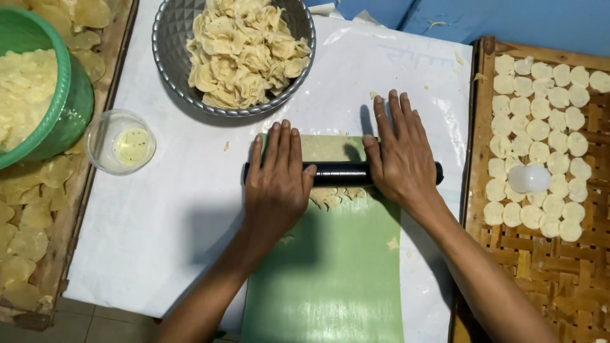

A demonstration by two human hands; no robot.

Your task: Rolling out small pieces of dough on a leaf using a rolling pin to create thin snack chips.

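Left hand [277, 178]: lying flat, fingers extended, palm pressing down on the left end of the black rolling pin [343, 173] rather than gripping it.
Right hand [400, 155]: likewise spread open, palm bearing on the right end, so the pressure is spreading evenly.
Rolling pin: smooth dark cylinder, lying crosswise over the green sheet [330, 273].
Dough [333, 195]: pale, thin, ragged-edged, showing just under the pin on the glossy green sheet.
Counter [159, 216]: covered in white paper.
Metal bowl [171, 38]: perforated, holding crumpled dough scraps.
Woven tray [559, 273]: bamboo, carrying rows of small round cut discs.
Small cup [121, 141]: clear, near the left hand.
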